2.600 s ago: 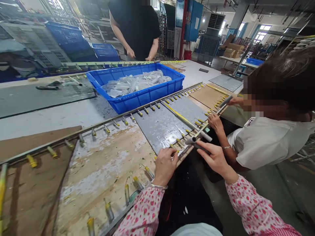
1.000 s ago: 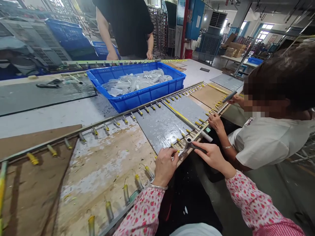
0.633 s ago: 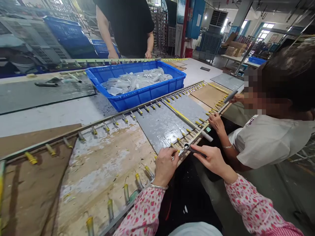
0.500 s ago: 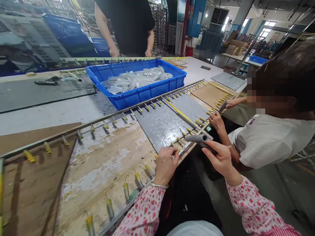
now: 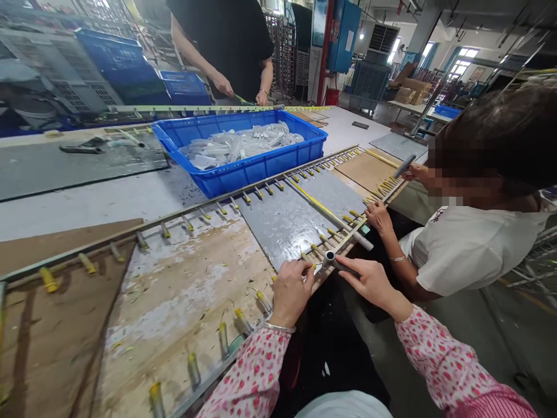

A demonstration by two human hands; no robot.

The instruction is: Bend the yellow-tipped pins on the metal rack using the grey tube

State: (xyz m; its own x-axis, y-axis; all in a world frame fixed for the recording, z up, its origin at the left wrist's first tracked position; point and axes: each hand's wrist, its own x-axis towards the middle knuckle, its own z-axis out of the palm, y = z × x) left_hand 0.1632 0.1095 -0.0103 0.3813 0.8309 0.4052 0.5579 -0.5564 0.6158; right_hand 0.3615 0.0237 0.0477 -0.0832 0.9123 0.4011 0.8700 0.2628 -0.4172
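Observation:
My right hand grips the handle of a hammer-like tool with a grey metal pipe head. The open end of its head faces me, low at the near rail of a long metal frame. Just left of that head, my left hand has its thumb and fingers pinched at the rail, with the yellow tip of a small peg at the fingertips. The rest of that peg is hidden. Along both rails stand several grey pegs with yellow ends, some with thin wire hooks.
Beyond the frame stands a blue crate full of clear plastic pieces. At right, a co-worker in a white shirt holds a similar grey tool over the same frame. Another person in black works across the table at another strip.
My right hand has lowered the tool leftward, bringing its head down to the rail beside my left hand, which has stayed. The co-worker at right has raised their tool.

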